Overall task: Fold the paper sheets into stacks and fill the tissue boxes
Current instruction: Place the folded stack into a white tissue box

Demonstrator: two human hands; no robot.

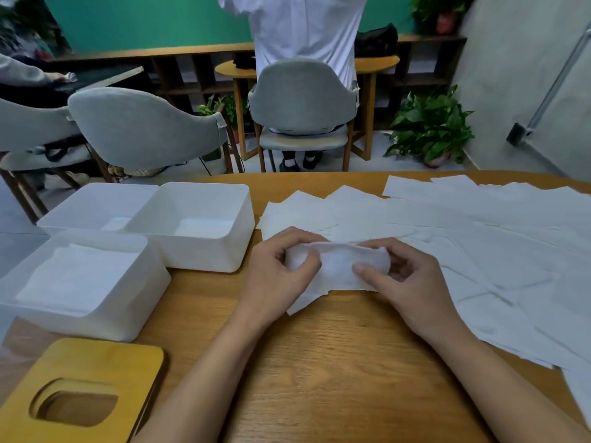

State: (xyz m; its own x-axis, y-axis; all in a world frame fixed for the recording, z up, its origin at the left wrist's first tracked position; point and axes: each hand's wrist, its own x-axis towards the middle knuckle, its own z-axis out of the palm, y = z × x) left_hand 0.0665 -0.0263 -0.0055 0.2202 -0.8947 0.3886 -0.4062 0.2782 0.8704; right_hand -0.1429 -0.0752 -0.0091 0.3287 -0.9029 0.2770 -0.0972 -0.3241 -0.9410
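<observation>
My left grip (281,266) and right grip (406,282) both pinch one folded paper sheet (339,266), thumbs on top, its near edge resting on the bench (319,362). Loose sheets (479,251) lie spread to the right. At left, the nearest tissue box (128,314) holds a stack; two more boxes (198,254) stand behind it, and a wooden lid (96,362) lies nearest me
</observation>
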